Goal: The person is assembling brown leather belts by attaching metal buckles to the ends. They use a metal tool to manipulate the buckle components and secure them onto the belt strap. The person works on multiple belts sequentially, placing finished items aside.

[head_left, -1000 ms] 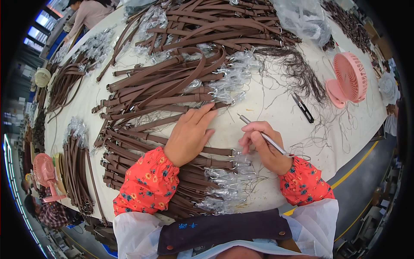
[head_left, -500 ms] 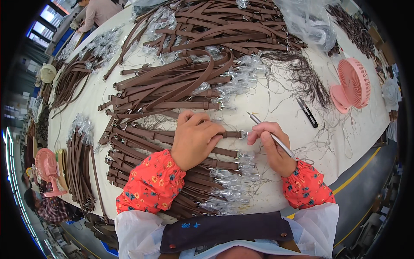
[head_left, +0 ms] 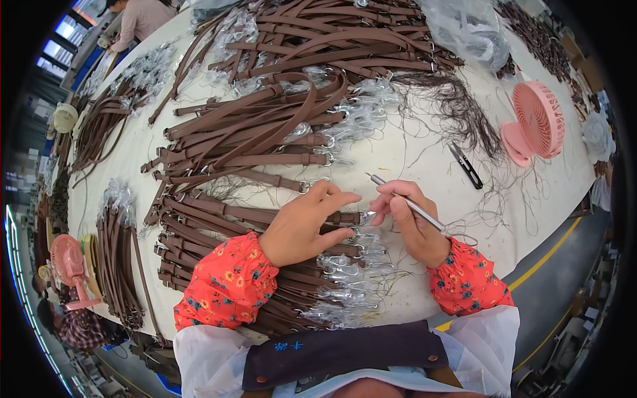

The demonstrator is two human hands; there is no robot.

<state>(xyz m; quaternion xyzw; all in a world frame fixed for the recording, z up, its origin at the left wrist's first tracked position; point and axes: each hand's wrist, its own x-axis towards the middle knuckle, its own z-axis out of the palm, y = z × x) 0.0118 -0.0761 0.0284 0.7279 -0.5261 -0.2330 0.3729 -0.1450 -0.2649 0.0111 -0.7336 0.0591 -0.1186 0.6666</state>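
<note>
My left hand (head_left: 306, 222) hovers over a row of brown straps (head_left: 219, 211), palm down. Its thumb and index finger are stretched apart, with nothing visible between them. The strap end (head_left: 346, 217) nearest its fingers has a metal ring (head_left: 366, 217) and lies between my two hands. In my right hand (head_left: 415, 225) is a slim silver pen-like tool (head_left: 426, 215), gripped between thumb and fingers. Its thin tip points up and left, away from the straps. Clear plastic-wrapped metal clasps (head_left: 345, 272) line the right ends of the lower straps.
More brown straps (head_left: 259, 132) pile up at the far side. Black thread snips (head_left: 467, 167) lie right of my hands, near a tangle of dark threads (head_left: 458, 106) and a pink fan (head_left: 536, 123). Another pink fan (head_left: 69, 262) stands left. A person (head_left: 142, 26) works at far left.
My left thumb and fingers have spread apart and come off the strap they were on. My right hand keeps the pen-like tool and has turned slightly. The whole view has shifted a little.
</note>
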